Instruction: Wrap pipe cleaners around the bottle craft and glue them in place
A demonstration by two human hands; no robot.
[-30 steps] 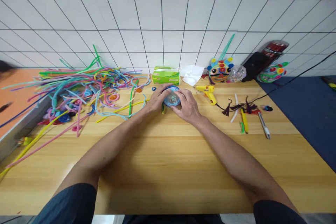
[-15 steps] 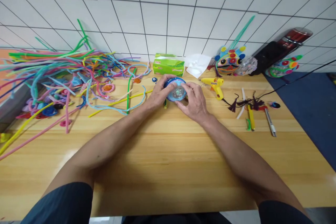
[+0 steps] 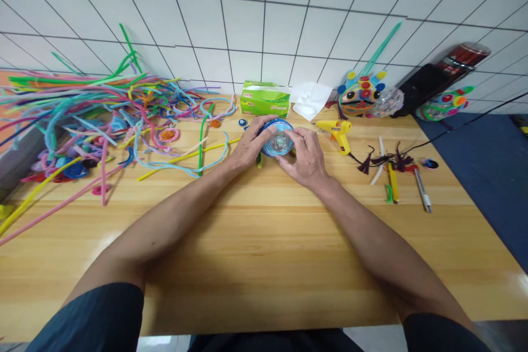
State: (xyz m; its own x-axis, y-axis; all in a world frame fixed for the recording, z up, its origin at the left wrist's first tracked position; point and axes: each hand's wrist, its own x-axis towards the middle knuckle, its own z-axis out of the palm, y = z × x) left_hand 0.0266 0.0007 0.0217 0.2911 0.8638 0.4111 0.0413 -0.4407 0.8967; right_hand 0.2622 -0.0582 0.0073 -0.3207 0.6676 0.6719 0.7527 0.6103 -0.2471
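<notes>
Near the frame's centre, the left hand [image 3: 249,146] and right hand [image 3: 308,160] grip the blue piece [image 3: 278,144] from both sides, apparently adjusting it, a step calling next for even, gentle pressure.

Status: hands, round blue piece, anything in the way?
Left hand, right hand: grip opposite sides of round blue-rimmed piece, translucent centre. Green rectangular box close behind it. Yellow plastic glue gun right of right hand, not touching.

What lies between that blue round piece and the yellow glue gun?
In the head view, the right hand lies between them, holding the blue round piece; past it, wooden table shows before the yellow glue gun.
</notes>
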